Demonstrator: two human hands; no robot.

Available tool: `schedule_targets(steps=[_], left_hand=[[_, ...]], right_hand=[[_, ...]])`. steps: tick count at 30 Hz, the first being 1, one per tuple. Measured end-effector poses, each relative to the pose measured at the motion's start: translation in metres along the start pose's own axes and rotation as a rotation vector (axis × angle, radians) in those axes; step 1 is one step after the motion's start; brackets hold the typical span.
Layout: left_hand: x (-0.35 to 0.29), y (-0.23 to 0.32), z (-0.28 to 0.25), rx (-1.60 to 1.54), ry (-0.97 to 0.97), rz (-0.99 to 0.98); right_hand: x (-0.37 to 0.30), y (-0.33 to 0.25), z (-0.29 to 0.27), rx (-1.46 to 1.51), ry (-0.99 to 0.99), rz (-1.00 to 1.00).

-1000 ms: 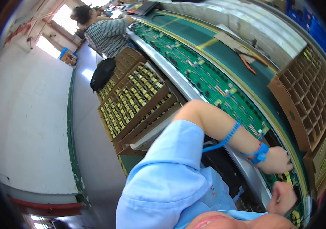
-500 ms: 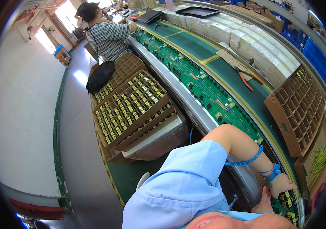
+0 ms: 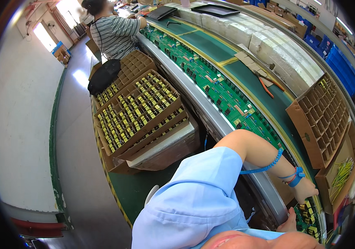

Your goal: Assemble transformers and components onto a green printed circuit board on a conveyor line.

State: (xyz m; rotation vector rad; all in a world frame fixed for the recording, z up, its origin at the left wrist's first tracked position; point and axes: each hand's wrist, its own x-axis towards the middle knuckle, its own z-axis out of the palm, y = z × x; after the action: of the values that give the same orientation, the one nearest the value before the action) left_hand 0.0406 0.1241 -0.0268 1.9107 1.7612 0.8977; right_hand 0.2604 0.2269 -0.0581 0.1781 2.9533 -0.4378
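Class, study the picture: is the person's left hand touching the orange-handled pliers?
Apart. The head view shows it: the left hand is well below the pliers, with bare green work surface plainly visible between them.

The long row of green printed circuit boards (image 3: 229,99) is speckled black and cream, with a silver-grey metal rail (image 3: 185,81) and a brown cardboard grid tray (image 3: 149,128) of yellow-and-black components (image 3: 128,110) on its left and orange-handled pliers (image 3: 265,88) on its right.
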Motion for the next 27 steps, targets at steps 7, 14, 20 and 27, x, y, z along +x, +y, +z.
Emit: schedule_targets(steps=[7,14,20,27], left_hand=[[-0.041,0.014,-0.035,-0.09,0.076,-0.001],[-0.08,0.034,-0.067,-0.213,0.15,0.074],[-0.115,0.04,-0.085,-0.259,0.217,0.006],[-0.146,0.029,-0.098,-0.265,0.284,-0.054]], right_hand=[[-0.001,0.021,0.007,0.009,-0.006,0.029],[-0.007,0.035,0.017,-0.017,0.09,-0.035],[-0.002,0.065,0.038,-0.137,0.392,-0.074],[-0.037,-0.015,-0.012,-0.626,0.418,0.26]])
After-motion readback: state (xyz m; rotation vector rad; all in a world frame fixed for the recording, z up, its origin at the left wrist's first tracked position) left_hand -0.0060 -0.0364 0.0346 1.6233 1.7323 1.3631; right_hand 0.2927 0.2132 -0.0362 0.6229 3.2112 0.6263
